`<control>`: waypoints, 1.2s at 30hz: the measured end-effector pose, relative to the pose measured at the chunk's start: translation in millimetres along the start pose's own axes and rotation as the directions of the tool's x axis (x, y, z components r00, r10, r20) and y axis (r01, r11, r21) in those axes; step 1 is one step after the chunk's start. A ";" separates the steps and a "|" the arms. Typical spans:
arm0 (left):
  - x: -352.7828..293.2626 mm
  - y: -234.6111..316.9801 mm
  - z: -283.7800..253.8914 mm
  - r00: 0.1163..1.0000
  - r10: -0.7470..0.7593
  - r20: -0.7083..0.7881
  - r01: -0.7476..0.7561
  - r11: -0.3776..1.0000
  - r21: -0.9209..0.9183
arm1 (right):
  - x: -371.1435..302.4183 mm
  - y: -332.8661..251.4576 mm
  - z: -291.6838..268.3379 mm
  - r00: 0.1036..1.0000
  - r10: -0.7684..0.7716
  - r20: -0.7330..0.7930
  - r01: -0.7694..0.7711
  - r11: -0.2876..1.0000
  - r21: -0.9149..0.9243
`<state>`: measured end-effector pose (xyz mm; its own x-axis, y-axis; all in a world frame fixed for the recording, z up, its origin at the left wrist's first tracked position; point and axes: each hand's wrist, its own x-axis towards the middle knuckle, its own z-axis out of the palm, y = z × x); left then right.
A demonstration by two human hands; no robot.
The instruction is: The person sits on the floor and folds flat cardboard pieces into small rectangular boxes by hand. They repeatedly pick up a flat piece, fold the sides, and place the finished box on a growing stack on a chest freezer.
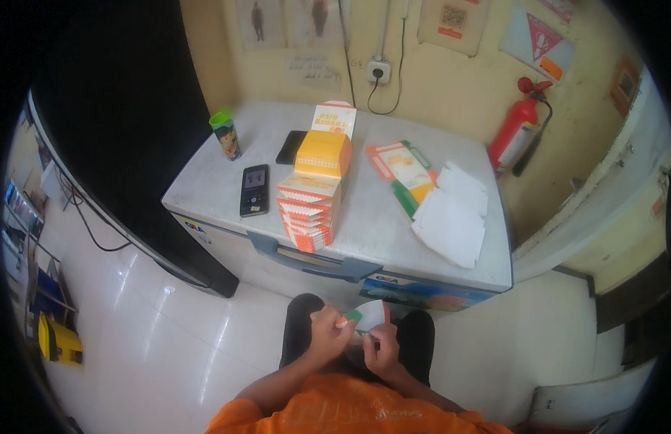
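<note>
Over my lap, both hands grip a partly folded food carton (374, 316) with a white inside and green and orange-red edges. My left hand (329, 335) has its fingers closed on the green side. At the near right edge, my right hand (381, 349) pinches the card. Beyond my knees, on the white chest freezer, stands a row of nested folded cartons (306, 210) in orange and white, with a yellow carton (323, 153) at its far part. To their right lie flat carton blanks (455, 217), some white side up, others showing green and orange print.
On the freezer top (371, 239) are a keypad phone (255, 189), a dark flat device (290, 147) partly behind the cartons, and a cup with a green rim (225, 135). A red fire extinguisher (515, 130) hangs at the right wall. A yellow bucket-like object (59, 340) stands at far left.
</note>
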<state>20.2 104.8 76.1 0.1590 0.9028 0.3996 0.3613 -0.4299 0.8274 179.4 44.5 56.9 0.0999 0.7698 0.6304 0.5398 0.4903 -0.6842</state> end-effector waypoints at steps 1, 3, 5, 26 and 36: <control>-0.1 -3.3 -0.6 1.000 0.013 0.000 -0.013 1.000 0.000 | 2.1 -3.4 0.1 1.000 -0.018 0.009 0.018 0.999 0.032; 3.6 -5.4 0.5 0.999 0.038 0.001 -0.038 0.999 -0.012 | 6.4 -3.6 -2.4 0.999 -0.030 0.018 0.030 0.999 0.012; 5.3 3.9 -5.0 0.997 0.066 0.044 -0.066 0.998 -0.013 | 9.6 -4.1 -5.8 0.999 -0.036 0.025 0.036 0.999 0.009; 5.1 6.9 -10.8 0.883 0.154 0.443 -0.066 0.976 -0.207 | 26.0 -9.1 -35.3 0.987 0.060 0.152 -0.079 0.989 0.123; -4.0 2.3 -16.0 0.850 0.119 0.513 -0.044 0.987 -0.156 | 27.7 -10.7 -43.4 0.939 0.141 0.315 -0.207 0.961 0.186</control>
<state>5.6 100.0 82.8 0.6495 0.7229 0.2358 0.2063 -0.4660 0.8604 212.6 42.8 97.6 -0.0929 0.9204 0.3798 0.3427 0.3877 -0.8557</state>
